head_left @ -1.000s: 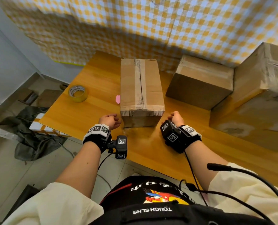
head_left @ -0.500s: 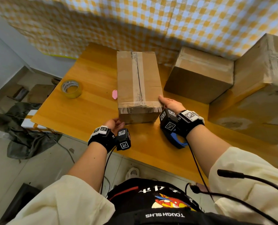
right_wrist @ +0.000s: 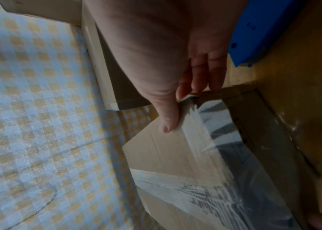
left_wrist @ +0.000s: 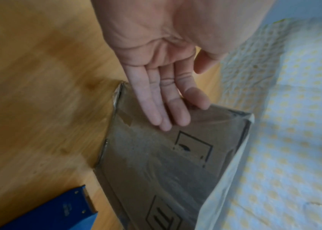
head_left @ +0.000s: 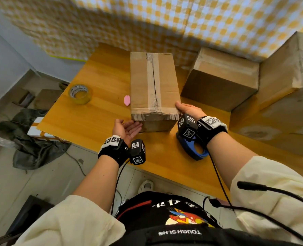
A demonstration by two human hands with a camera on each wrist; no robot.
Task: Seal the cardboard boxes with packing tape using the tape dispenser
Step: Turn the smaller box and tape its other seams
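A long cardboard box [head_left: 154,89] lies on the wooden table [head_left: 97,110], with clear tape along its top seam and across its near end. My left hand [head_left: 129,127] is palm up with straight fingers touching the box's near left lower corner; the left wrist view shows its fingertips [left_wrist: 168,121] on the end face [left_wrist: 166,163]. My right hand [head_left: 186,109] clasps the near right top corner. Its thumb [right_wrist: 166,124] lies on the top face [right_wrist: 175,155] and its fingers run down the side. The blue tape dispenser [head_left: 193,148] lies on the table under my right wrist, held by neither hand.
A yellowish tape roll [head_left: 80,94] and a small pink tag [head_left: 126,100] lie left of the box. Two more cardboard boxes [head_left: 221,79] [head_left: 285,96] stand at the right. A checked cloth [head_left: 165,23] hangs behind. The table's near edge runs just behind my wrists.
My right hand left the dispenser on the table and went to the box's near right corner. My left hand uncurled, turned palm up and reached the near left lower corner.
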